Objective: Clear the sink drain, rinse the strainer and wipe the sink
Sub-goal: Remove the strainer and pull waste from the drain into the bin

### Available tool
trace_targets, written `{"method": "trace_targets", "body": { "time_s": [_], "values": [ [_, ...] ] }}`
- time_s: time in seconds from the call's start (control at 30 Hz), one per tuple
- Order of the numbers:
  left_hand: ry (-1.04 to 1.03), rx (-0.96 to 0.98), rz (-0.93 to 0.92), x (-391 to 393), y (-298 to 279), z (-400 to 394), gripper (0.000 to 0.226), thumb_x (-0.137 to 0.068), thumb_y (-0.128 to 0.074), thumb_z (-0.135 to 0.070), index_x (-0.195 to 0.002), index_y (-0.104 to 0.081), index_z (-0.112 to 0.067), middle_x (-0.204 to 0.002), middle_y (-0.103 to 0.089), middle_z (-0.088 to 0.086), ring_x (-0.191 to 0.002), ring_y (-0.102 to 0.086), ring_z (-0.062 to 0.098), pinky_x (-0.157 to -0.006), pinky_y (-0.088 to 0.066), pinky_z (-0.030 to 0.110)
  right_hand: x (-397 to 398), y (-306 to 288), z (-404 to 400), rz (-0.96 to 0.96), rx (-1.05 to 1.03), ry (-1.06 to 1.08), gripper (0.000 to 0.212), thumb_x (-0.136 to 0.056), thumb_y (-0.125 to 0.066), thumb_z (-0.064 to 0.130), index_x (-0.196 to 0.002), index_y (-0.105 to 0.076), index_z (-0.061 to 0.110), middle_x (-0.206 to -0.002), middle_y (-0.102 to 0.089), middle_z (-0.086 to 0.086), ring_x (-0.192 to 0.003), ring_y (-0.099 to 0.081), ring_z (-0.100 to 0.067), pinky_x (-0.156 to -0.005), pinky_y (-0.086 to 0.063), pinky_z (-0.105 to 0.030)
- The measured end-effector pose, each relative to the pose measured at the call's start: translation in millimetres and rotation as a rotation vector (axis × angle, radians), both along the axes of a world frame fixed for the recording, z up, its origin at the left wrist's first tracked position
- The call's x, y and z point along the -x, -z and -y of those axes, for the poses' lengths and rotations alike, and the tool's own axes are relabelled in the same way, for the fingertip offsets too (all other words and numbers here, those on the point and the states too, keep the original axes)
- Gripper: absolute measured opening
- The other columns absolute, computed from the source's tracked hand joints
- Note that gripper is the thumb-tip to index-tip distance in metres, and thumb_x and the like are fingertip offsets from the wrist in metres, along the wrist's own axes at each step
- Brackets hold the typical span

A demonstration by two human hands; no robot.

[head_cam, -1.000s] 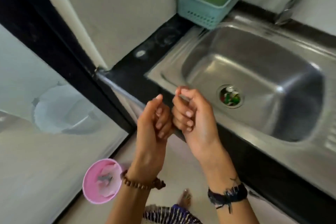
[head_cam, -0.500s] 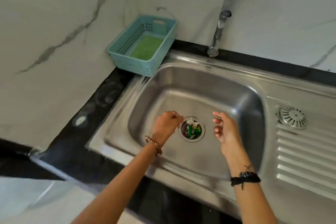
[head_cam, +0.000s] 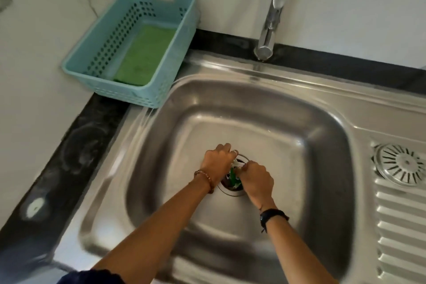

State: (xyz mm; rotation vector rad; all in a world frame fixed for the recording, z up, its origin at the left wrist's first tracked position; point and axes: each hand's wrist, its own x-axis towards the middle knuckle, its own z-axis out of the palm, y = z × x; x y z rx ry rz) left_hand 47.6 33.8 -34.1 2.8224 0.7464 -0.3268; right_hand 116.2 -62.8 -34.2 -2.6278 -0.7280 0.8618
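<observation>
Steel sink (head_cam: 265,110), black counter (head_cam: 92,136), marble wall (head_cam: 34,41)

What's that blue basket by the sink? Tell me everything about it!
The blue basket is a light teal plastic box, rectangular, with rows of little holes in its walls and a handle slot at its far end. It sits upright on the black counter in the corner, against the white wall. Its near corner overlaps the sink's rim. A green sponge lies flat inside.

Steel-grey sink (head_cam: 265,104); green and white debris (head_cam: 234,174) in drain. Pale teal perforated basket (head_cam: 179,37), green sponge (head_cam: 144,53) inside. Black bench (head_cam: 92,131). White grey-veined marble wall (head_cam: 46,18). Slotted silver strainer (head_cam: 403,163).
</observation>
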Motion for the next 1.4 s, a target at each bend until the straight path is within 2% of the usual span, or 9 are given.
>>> {"method": "trace_targets", "body": {
  "time_s": [0.13, 0.27, 0.53, 0.67, 0.73, 0.93, 1.03, 1.17, 1.4],
  "values": [
    [0.042, -0.003, -0.048, 7, 7, -5, 0.026, -0.091, -0.046, -0.012, -0.115, -0.056, -0.011, -0.118, -0.052, 0.011, -0.107, -0.053, 0.028, -0.071, -0.049, 0.036, 9, 12, -7, 0.122, 0.084, -0.112, 0.024, -0.094, -0.04, 0.02, -0.106, -0.058, 0.009, -0.107, -0.067, -0.01, -0.095, -0.063, -0.029, -0.074, -0.046, -0.034],
    [0.044, -0.007, -0.039, 12, 10, -5, 0.024, -0.091, -0.042, -0.008, -0.11, -0.057, -0.009, -0.116, -0.054, 0.01, -0.105, -0.053, 0.027, -0.069, -0.047, 0.035, 10, 12, -4, 0.045, 0.025, 0.033, 0.026, -0.094, -0.043, 0.024, -0.101, -0.062, 0.008, -0.101, -0.068, -0.01, -0.089, -0.064, -0.028, -0.067, -0.044, -0.031],
    [-0.572, 0.379, 0.232, 27, -34, 12, 0.019, -0.089, -0.05, -0.028, -0.096, -0.064, -0.018, -0.099, -0.062, -0.002, -0.084, -0.059, 0.017, -0.064, -0.045, 0.025, -2, -41, 14, -0.505, -0.427, 0.674, 0.019, -0.087, -0.058, 0.019, -0.069, -0.062, 0.015, -0.059, -0.051, 0.003, -0.052, -0.043, -0.01, -0.048, -0.032, -0.019],
    [-0.722, 0.649, 0.413, 48, -79, 24, 0.005, -0.084, -0.059, -0.02, -0.082, -0.063, -0.023, -0.075, -0.057, -0.011, -0.064, -0.052, 0.005, -0.052, -0.037, 0.012, 11, -85, 18, -0.743, -0.57, 0.76, 0.021, -0.086, -0.055, 0.017, -0.065, -0.054, 0.017, -0.052, -0.04, 0.006, -0.038, -0.032, -0.005, -0.045, -0.024, -0.021],
    [-0.812, 0.827, 0.579, 65, -105, 35, 0.018, -0.082, -0.06, -0.011, -0.07, -0.058, -0.024, -0.066, -0.055, -0.011, -0.05, -0.047, 0.002, -0.042, -0.034, 0.009, 24, -111, 23, -0.842, -0.658, 0.749, 0.025, -0.086, -0.052, 0.017, -0.062, -0.05, 0.019, -0.046, -0.04, 0.009, -0.033, -0.031, -0.003, -0.04, -0.023, -0.019],
    [-1.045, 1.154, 1.05, 150, -175, 94, 0.02, -0.081, -0.055, -0.005, -0.066, -0.054, -0.017, -0.051, -0.057, -0.009, -0.036, -0.041, 0.005, -0.033, -0.03, 0.016, 92, -181, 44, -1.104, -0.799, 0.497, 0.03, -0.088, -0.043, 0.012, -0.06, -0.051, 0.02, -0.044, -0.044, 0.009, -0.031, -0.03, -0.005, -0.034, -0.02, -0.014],
    [-1.178, 1.149, 1.234, 204, -185, 136, 0.027, -0.087, -0.047, -0.004, -0.065, -0.052, -0.019, -0.05, -0.054, -0.007, -0.035, -0.039, 0.007, -0.032, -0.029, 0.015, 142, -197, 62, -1.178, -0.763, 0.256, 0.037, -0.085, -0.046, 0.013, -0.051, -0.057, 0.025, -0.045, -0.044, 0.009, -0.032, -0.03, -0.004, -0.035, -0.018, -0.013],
    [-1.358, 1.068, 1.376, 275, -179, 195, 0.027, -0.088, -0.044, -0.003, -0.067, -0.051, -0.018, -0.049, -0.051, -0.006, -0.036, -0.037, 0.007, -0.034, -0.03, 0.015, 213, -194, 94, -1.227, -0.636, -0.086, 0.018, -0.072, -0.051, 0.022, -0.054, -0.055, 0.023, -0.045, -0.045, 0.007, -0.032, -0.03, -0.005, -0.032, -0.022, -0.015],
    [-1.723, 0.939, 1.518, 378, -150, 278, 0.021, -0.089, -0.048, -0.008, -0.071, -0.053, -0.018, -0.048, -0.052, -0.007, -0.035, -0.038, 0.005, -0.034, -0.031, 0.015, 325, -153, 139, -1.191, -0.293, -0.39, 0.03, -0.087, -0.05, 0.02, -0.059, -0.056, 0.026, -0.049, -0.05, 0.01, -0.039, -0.036, -0.003, -0.036, -0.026, -0.015]
  ]
}}
